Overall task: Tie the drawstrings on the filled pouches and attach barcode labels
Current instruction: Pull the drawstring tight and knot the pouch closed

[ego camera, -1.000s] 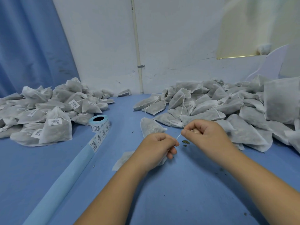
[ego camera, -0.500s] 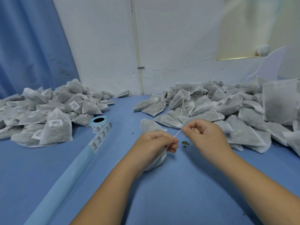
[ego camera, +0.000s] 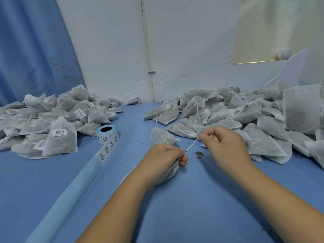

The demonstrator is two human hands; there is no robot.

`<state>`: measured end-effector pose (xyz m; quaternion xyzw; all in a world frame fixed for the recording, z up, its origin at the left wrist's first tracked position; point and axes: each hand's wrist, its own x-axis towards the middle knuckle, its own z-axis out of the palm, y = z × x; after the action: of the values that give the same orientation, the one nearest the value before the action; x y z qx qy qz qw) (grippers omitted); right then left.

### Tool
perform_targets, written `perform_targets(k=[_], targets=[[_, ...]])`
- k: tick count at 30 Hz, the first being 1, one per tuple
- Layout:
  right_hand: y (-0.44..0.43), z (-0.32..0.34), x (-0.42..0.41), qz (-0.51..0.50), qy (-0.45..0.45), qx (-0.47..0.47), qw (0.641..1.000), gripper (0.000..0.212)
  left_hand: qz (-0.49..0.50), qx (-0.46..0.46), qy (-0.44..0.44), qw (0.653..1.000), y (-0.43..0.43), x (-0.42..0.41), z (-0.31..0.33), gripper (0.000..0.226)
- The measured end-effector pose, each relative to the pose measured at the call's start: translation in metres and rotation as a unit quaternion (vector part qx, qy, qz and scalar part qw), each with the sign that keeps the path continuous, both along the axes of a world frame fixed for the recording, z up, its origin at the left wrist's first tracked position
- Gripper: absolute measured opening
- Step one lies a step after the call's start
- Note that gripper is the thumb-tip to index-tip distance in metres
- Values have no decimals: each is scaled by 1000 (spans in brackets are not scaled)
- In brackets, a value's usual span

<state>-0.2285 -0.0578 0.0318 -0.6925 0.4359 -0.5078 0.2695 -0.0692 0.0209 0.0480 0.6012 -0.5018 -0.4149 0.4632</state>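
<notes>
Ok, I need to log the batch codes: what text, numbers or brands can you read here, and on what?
Label roll: barcodes with print beneath, too blurred to read.
Labels on the left pile's pouches: barcodes and small print, too small to read.
No other text, brand or sign shows.

String (ego camera: 192,145) taut above the table (ego camera: 201,207)
Left hand (ego camera: 166,156) grips a pouch (ego camera: 169,174) and one string end; right hand (ego camera: 223,144) pinches the other. Label roll (ego camera: 107,133) at 9 o'clock, labelled pile (ego camera: 57,137) beyond; second pile (ego camera: 245,116) at 2 o'clock.
</notes>
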Motion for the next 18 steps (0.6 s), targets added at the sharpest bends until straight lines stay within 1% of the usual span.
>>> perform_targets(k=[3,6,10,12,14,16,18], targets=[[0,-1,0,2,13,0,1000,22,-12,-13,28,999,0,0,-1,25],[-1,-3,1,7,45,6,999,22,-27,-41,77,996,-2,3,-1,25],[1,-7,6,34,76,18,996,20,-62,-80,164,981,-3,6,-1,15],[4,-9,9,51,82,21,995,19,-75,-91,193,974,-4,8,-3,10],[7,-10,12,63,92,19,994,19,-88,-102,194,972,-4,9,-4,7],[9,-10,13,65,104,12,992,19,-97,-110,179,973,-3,8,-3,11],[10,-9,13,68,112,-1,991,18,-94,-111,136,980,-2,6,-3,18]])
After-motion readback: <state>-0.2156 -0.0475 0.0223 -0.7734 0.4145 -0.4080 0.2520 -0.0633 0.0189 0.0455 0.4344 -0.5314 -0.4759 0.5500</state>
